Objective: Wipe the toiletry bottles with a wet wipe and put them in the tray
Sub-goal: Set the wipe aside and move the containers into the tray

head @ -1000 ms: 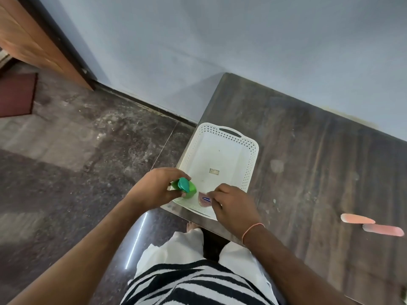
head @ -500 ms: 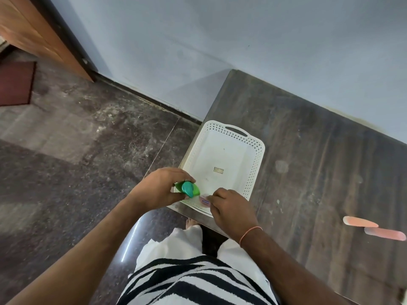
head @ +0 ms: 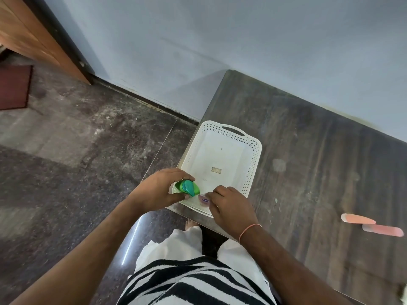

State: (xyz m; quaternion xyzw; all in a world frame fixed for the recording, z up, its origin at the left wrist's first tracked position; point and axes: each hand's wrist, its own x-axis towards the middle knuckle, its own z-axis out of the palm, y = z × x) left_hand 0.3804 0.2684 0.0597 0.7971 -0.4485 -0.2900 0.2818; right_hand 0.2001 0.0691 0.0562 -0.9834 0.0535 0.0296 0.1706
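A white perforated tray (head: pixel 253 150) stands at the left end of a dark wooden table (head: pixel 308 161). My left hand (head: pixel 158 191) grips a green bottle with a teal cap (head: pixel 188 187) over the tray's near left corner. My right hand (head: pixel 231 208) sits beside it at the tray's near rim, its fingers pinched on a small pink item with a blue label (head: pixel 203 199). Most of that item is hidden by my fingers.
Two pink tubes (head: pixel 357 219) (head: pixel 383 230) lie on the table to the right. The table's left edge drops to a dark stone floor (head: pixel 77 150). A pale wall (head: pixel 220 51) runs behind the table, and a wooden door (head: pixel 26 36) is at far left.
Both hands hold the same grips at the tray's near corner; the green bottle has shifted slightly right towards my right hand. The camera has drifted a little.
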